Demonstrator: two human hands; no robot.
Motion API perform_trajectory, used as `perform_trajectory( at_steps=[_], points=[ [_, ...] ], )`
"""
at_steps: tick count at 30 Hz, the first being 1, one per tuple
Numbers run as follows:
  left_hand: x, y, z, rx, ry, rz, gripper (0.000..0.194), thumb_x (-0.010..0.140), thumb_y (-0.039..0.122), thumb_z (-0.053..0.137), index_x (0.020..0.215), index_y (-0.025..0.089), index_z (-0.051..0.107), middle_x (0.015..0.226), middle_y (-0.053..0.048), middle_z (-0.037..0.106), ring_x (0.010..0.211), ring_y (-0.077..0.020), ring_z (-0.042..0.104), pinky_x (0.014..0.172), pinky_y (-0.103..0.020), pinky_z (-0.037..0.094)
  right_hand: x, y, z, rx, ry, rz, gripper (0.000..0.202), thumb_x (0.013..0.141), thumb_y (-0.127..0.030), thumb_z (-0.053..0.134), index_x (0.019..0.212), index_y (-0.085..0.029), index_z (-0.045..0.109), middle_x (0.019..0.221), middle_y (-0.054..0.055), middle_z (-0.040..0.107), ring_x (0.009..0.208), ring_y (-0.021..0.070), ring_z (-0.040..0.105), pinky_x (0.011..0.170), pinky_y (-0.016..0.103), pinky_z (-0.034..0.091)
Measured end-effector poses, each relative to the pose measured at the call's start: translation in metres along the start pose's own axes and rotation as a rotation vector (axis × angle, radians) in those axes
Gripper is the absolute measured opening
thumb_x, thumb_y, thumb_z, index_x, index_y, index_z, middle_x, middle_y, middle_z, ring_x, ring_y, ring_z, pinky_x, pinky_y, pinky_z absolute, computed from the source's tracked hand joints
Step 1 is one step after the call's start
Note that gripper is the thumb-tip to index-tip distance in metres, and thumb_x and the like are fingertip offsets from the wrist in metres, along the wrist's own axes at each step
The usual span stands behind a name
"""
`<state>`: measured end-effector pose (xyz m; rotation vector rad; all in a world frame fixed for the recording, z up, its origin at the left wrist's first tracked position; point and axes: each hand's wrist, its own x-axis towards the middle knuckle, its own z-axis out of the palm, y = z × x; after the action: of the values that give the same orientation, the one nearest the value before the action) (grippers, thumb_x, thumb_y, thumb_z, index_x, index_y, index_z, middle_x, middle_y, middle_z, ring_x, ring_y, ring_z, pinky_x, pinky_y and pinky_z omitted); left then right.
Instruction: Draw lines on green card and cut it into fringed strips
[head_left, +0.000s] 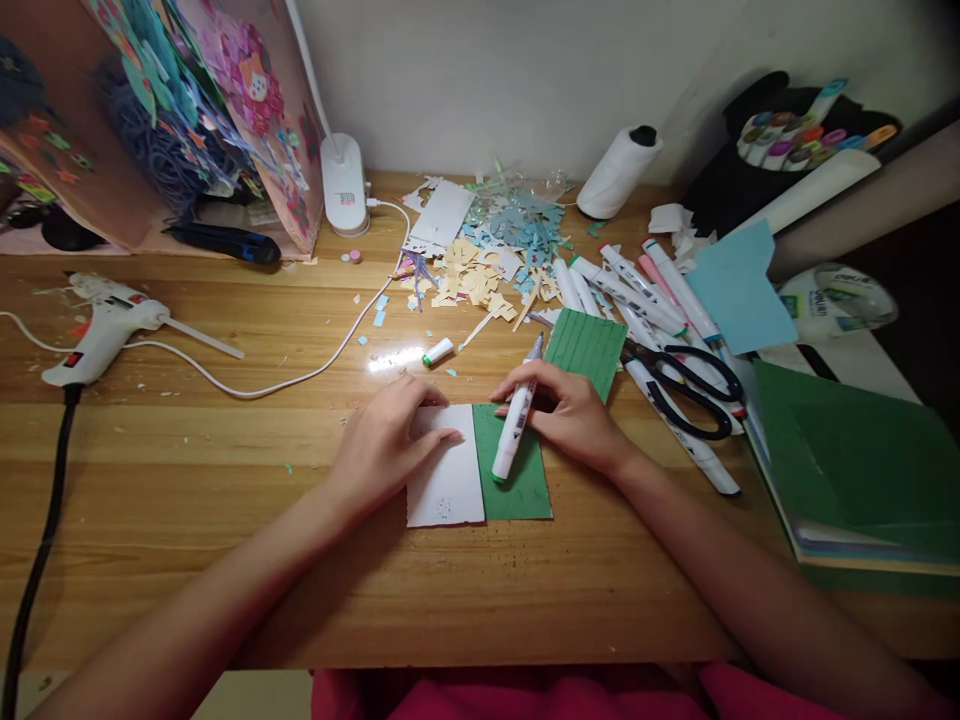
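A white card (pixel 454 485) and a green card (pixel 534 490) lie edge to edge on the wooden table. My left hand (pixel 386 435) presses on the white card, its fingers bent at the far edge and the thumb on its face. Small dotted marks show near the white card's lower edge. In my right hand (pixel 574 415) is a white marker (pixel 512 435) with a green end, held slanting over the green card, its grey tip pointing away from me. Its fingertips are at the green card's far edge. A white cap with a green band (pixel 438 352) lies beyond the cards.
Behind my right hand are a ridged green piece (pixel 592 345), black-handled scissors (pixel 701 385) and several markers (pixel 622 290). Paper scraps (pixel 480 275) are heaped at the back. A glue gun (pixel 105 325) lies left; green sheets (pixel 847 450) are stacked right. A white cable (pixel 300 378) crosses the table.
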<state>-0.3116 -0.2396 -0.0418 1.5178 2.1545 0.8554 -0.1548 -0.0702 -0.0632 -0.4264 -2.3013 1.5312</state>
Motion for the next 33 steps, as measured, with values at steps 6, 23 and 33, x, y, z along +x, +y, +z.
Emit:
perform_trajectory(
  at_steps=[6, 23, 33],
  points=[
    [-0.006, 0.014, -0.035, -0.220, 0.199, 0.119, 0.008, 0.080, 0.021, 0.065, 0.077, 0.021, 0.058, 0.074, 0.002, 0.059, 0.067, -0.0131, 0.055, 0.061, -0.025, 0.043, 0.000, 0.000, 0.001, 0.132, 0.001, 0.052, 0.019, 0.076, -0.021, 0.069, 0.091, -0.024, 0.058, 0.088, 0.000, 0.066, 0.081, 0.0166, 0.066, 0.075, 0.031, 0.054],
    [-0.007, 0.009, -0.031, 0.007, -0.552, 0.496, 0.032, 0.085, 0.013, 0.052, 0.113, 0.026, 0.064, 0.119, -0.002, 0.065, 0.109, -0.0201, 0.060, 0.091, -0.032, 0.047, 0.002, 0.000, 0.000, 0.177, 0.034, 0.090, 0.018, 0.083, -0.032, 0.063, 0.094, -0.024, 0.052, 0.085, -0.001, 0.061, 0.081, 0.0164, 0.065, 0.075, 0.031, 0.051],
    [-0.010, 0.021, -0.049, -0.230, -0.491, 0.495, 0.048, 0.087, 0.007, 0.044, 0.126, 0.033, 0.056, 0.122, 0.000, 0.062, 0.121, -0.0207, 0.052, 0.103, -0.040, 0.043, 0.002, 0.000, -0.001, 0.123, 0.014, 0.092, 0.020, 0.079, -0.032, 0.066, 0.092, -0.024, 0.052, 0.086, 0.000, 0.063, 0.082, 0.0178, 0.064, 0.075, 0.033, 0.052]
  ],
)
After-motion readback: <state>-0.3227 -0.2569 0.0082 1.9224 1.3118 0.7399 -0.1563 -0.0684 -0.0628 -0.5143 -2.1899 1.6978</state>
